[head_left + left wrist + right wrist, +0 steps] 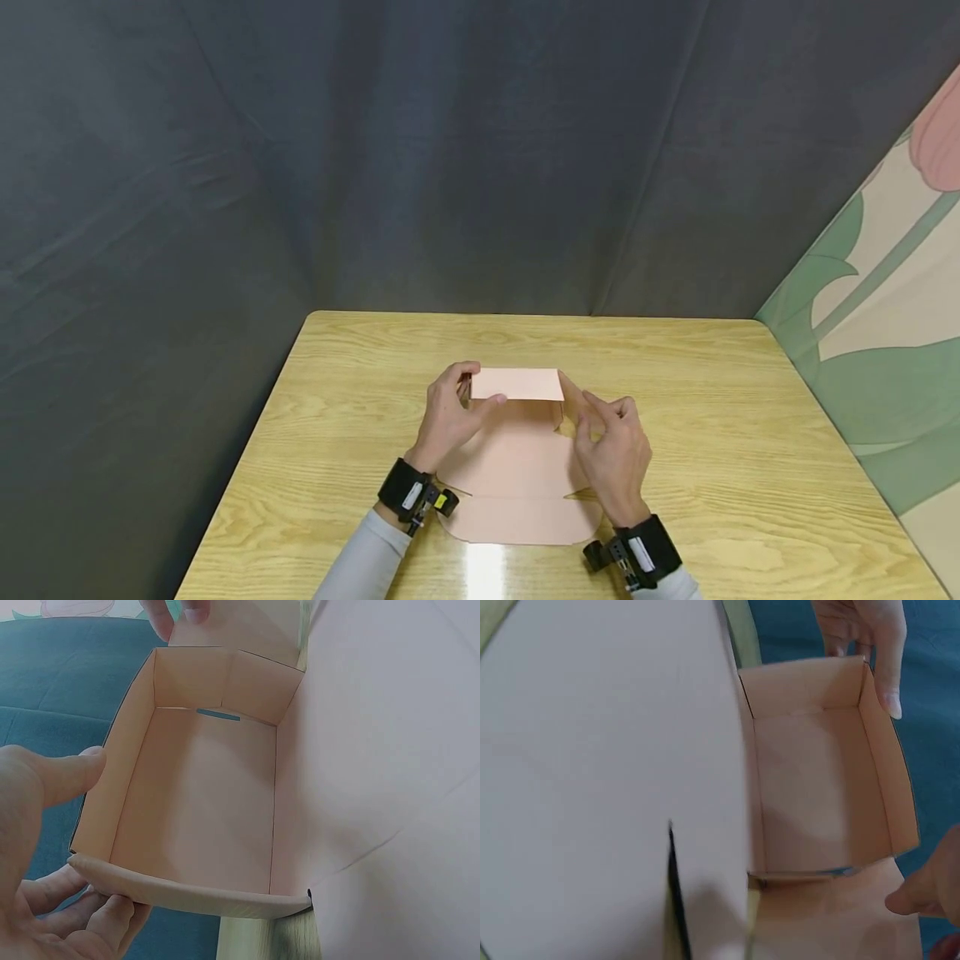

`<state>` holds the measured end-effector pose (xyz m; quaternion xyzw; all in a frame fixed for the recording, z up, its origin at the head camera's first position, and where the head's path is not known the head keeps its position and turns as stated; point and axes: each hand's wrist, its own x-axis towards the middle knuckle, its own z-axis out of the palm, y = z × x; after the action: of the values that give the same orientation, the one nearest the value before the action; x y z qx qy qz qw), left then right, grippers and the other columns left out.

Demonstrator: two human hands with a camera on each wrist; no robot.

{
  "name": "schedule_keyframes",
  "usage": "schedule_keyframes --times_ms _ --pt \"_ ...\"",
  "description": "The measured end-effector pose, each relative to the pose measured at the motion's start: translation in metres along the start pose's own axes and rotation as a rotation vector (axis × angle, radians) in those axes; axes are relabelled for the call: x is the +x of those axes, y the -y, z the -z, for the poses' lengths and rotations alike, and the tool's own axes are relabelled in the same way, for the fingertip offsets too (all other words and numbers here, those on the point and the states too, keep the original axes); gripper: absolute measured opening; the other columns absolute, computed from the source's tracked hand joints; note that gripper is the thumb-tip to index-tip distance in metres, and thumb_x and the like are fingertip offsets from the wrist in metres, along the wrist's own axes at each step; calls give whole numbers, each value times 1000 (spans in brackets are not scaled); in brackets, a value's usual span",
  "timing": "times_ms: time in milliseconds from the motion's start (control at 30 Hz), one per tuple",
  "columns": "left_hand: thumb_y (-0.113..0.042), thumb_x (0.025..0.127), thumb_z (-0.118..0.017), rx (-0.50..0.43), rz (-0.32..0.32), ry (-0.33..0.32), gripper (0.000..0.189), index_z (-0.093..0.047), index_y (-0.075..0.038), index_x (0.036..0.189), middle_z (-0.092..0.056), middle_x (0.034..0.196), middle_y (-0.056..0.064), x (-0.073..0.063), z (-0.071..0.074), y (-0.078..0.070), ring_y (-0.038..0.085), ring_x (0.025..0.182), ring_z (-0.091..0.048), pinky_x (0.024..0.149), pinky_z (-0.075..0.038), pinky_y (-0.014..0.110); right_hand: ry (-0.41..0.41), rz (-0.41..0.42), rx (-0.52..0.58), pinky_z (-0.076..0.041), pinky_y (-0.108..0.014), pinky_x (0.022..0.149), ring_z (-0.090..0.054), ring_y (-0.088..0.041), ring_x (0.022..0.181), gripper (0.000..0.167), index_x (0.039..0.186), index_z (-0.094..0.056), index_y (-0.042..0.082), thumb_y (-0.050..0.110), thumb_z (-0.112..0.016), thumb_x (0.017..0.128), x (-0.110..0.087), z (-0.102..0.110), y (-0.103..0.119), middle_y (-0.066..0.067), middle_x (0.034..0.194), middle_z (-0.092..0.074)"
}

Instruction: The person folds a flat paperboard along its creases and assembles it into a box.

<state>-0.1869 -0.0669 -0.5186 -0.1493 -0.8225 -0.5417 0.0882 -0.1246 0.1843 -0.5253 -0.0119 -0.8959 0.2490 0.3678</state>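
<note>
**Pink cardboard box (517,384), part folded, two hands on it**

OK so nearest the camera you've got light grey sleeves (367,554) and black wrist straps (405,490) with little cameras on them. Between those lies the box's big flat panel (517,518), round-cornered, with a slit in each side.

Bit further out, the tray-shaped part stands on its side around mid-table, open face toward the person. Left hand (448,421) is clamped on its left end, thumb on the top wall, fingers round the outside. Right hand (618,458) has thumb and finger pinched on the loose flap (840,922) sticking out from the right end.

Past all that: the wood-grain table (697,358), then a dark curtain (487,167), plus a tulip-print cloth (885,392) off to the right.
</note>
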Motion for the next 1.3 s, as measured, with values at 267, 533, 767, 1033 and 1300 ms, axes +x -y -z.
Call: schedule_keyframes --times_ms 267,533,767,1033,1300 --pt "-30 88 -91 7 4 8 63 -63 -3 138 -67 134 15 1 0 1 23 109 -63 99 -58 41 1 147 42 -36 -40 61 -52 -39 78 26 104 -85 3 -4 -79 80 10 6 -7 -21 101 -70" --pt "-28 88 -90 17 7 2 62 -64 0 137 -68 134 15 1 1 0 22 105 -63 99 -59 39 154 44 223 -63 -48 67 -76 -33 84 30 113 -80 -4 -14 -74 85 10 8 -8 -20 100 -78" --pt "-32 88 -90 35 -5 -3 61 -64 -4 137 -68 128 12 1 0 0 18 92 -57 82 -52 28 167 26 246 -64 -49 71 -76 -32 84 28 113 -80 -3 -13 -75 87 10 7 -3 -18 99 -78" --pt "-33 89 -89 37 -8 -7 63 -64 -1 137 -69 132 14 2 -1 -2 21 99 -62 93 -59 37 205 -22 283 -64 -40 65 -76 -31 80 27 114 -80 -2 -10 -75 89 11 6 5 -17 100 -78" --pt "-32 89 -89 9 -23 -13 62 -64 0 136 -69 131 17 1 -1 -3 26 104 -65 100 -60 46 245 -93 336 -63 -30 64 -78 -32 81 29 118 -80 1 -6 -77 90 9 4 11 -15 101 -79"
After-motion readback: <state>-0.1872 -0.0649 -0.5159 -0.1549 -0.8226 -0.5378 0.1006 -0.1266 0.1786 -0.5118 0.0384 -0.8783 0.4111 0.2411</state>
